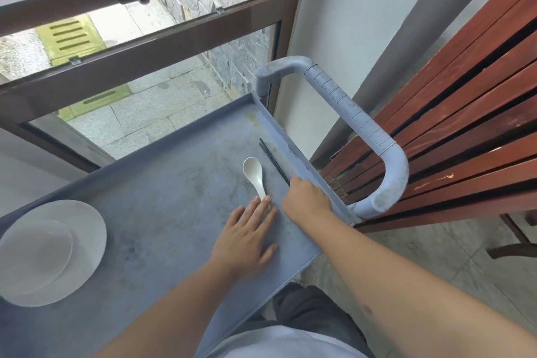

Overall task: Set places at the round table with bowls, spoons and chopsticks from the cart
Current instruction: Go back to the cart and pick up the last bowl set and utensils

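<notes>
Right now the left hand (247,237) lies flat on the grey top of the cart (162,212), its fingers (263,206) straight and slightly spread, the tips of the middle ones resting on the end of the handle of a white spoon (255,176). The spoon lies with its bowl pointing away from the person, toward the window. Just to the right, the right hand (306,197) is curled, knuckles up, its fingers bent down onto the near end of a pair of dark chopsticks (273,158); whether it truly pinches them or only touches them cannot be told from here, since the fingertips are hidden under the hand. The chopsticks lie along the cart's right rim, beside the spoon and slightly apart from it.

Both bare forearms reach in from the lower edge. Far to the left on the cart top sits a white plate (90,241) with a white bowl (35,256) on it, well apart from the hands. A pale grey push handle (363,131) loops up from the cart's right end. Past it stand reddish-brown wooden slats (465,96), and beyond the cart is a brown-framed window (145,46) looking onto paving.
</notes>
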`<state>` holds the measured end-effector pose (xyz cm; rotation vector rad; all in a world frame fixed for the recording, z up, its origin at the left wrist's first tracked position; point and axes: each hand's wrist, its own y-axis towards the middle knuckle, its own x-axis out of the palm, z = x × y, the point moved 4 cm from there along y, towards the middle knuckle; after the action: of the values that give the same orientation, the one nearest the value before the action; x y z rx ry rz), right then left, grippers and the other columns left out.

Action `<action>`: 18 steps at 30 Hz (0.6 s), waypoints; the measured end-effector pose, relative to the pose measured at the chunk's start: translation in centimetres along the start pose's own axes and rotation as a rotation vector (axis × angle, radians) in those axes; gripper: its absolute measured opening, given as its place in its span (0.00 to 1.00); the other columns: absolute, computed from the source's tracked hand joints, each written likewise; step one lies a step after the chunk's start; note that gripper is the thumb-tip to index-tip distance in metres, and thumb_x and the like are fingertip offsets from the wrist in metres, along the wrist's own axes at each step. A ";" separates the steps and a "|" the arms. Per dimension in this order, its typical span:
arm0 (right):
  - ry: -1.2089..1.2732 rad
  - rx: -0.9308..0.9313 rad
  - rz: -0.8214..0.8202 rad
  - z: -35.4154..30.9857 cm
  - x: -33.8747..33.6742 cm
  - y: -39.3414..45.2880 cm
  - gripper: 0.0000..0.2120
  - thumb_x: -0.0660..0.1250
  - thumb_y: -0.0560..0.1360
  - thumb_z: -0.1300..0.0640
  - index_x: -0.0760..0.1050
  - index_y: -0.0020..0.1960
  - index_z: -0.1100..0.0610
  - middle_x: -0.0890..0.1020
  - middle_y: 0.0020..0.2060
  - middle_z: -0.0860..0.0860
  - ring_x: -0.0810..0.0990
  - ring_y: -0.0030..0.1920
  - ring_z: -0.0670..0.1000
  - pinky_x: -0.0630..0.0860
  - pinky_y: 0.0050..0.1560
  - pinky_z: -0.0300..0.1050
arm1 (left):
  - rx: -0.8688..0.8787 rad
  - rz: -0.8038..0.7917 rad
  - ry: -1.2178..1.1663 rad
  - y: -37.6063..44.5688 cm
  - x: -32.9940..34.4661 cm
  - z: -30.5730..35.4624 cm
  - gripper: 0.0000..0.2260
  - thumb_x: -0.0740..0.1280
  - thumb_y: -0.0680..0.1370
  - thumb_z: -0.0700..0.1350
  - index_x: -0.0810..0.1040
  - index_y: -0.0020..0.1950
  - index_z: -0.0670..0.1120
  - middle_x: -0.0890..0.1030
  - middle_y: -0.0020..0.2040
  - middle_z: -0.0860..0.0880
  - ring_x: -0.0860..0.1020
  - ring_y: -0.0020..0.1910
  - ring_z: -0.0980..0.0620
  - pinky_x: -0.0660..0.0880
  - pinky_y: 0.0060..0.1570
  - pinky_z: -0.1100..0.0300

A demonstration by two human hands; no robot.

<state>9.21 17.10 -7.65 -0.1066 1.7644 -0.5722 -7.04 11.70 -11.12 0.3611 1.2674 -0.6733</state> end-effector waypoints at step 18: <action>0.361 -0.041 -0.139 -6.6 1.3 1.1 0.06 0.66 0.65 0.52 0.71 0.35 0.54 0.77 0.31 0.51 0.75 0.32 0.53 0.66 0.29 0.42 | -0.251 0.215 -0.426 -7.5 -3.2 -3.8 0.35 0.64 0.76 0.54 0.57 0.78 0.42 0.62 0.74 0.43 0.59 0.73 0.45 0.60 0.72 0.49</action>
<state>2.91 19.67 -8.24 -0.1633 2.1322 -0.6873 -15.17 9.14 -8.30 0.1326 0.8765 -0.3755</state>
